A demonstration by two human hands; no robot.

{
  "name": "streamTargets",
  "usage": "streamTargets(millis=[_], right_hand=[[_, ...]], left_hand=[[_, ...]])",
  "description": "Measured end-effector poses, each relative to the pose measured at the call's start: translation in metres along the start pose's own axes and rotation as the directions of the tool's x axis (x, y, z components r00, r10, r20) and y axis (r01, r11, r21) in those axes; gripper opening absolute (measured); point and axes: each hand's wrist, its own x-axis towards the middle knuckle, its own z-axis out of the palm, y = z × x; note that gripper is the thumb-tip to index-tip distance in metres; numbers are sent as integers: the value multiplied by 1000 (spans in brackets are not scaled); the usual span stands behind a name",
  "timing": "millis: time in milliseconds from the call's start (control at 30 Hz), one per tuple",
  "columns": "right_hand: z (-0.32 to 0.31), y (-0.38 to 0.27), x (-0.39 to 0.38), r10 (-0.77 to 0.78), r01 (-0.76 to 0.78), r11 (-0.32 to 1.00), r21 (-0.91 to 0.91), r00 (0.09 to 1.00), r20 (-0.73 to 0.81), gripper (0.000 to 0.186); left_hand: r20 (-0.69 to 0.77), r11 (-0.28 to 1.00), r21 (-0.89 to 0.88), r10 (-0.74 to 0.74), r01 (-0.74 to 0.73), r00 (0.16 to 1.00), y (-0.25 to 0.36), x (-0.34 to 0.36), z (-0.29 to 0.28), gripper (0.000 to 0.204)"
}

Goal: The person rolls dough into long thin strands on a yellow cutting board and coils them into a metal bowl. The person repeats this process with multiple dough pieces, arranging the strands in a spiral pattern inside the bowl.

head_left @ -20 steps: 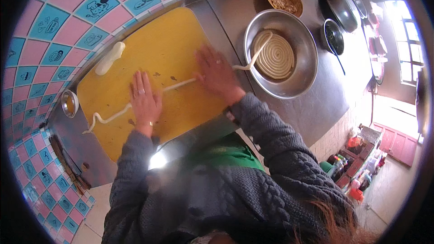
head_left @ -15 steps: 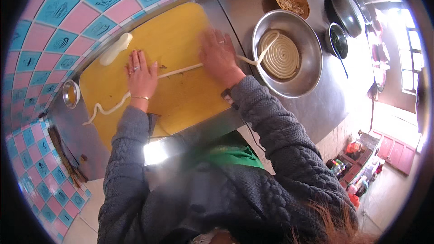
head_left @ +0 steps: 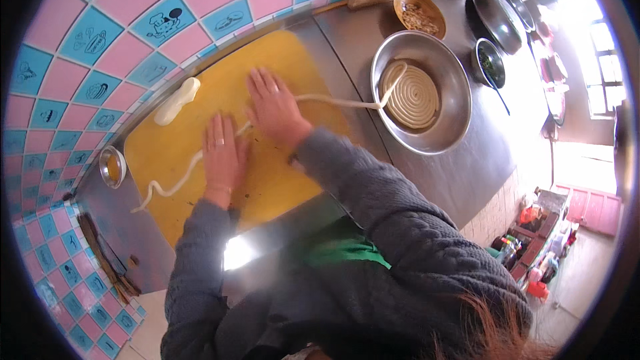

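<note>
A long thin rope of dough runs across a yellow board, passing beneath both palms. My left hand lies flat on it, fingers stretched out and slightly blurred. Further right, my right hand also presses flat over the rope with its fingers extended. Past the right hand the rope crosses the board's edge and reaches a wide steel bowl, where a spiral coil of dough lies. A thicker piece of dough rests at the board's far left edge.
A small bowl of yellow liquid stands left of the board. Behind the steel bowl are a brown bowl of pale food, a small bowl of greens with a utensil and a large dark bowl. Sticks lie at the lower left.
My right hand has slid left along the dough rope, closer to my left hand. More of the rope now shows between it and the steel bowl. The view has shifted slightly.
</note>
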Motion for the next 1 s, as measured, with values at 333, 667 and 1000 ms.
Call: streamTargets(millis=[333, 667, 1000], right_hand=[[41, 0, -22, 7, -4, 995, 97, 999, -32, 70], [-25, 5, -108, 176, -173, 983, -58, 983, 54, 69], [8, 56, -52, 161, -165, 971, 173, 986, 40, 62]], left_hand=[[-131, 992, -33, 117, -122, 985, -11, -36, -5, 35], [146, 952, -307, 26, 20, 989, -79, -32, -35, 15], [480, 140, -838, -272, 528, 834, -124, -19, -20, 30]])
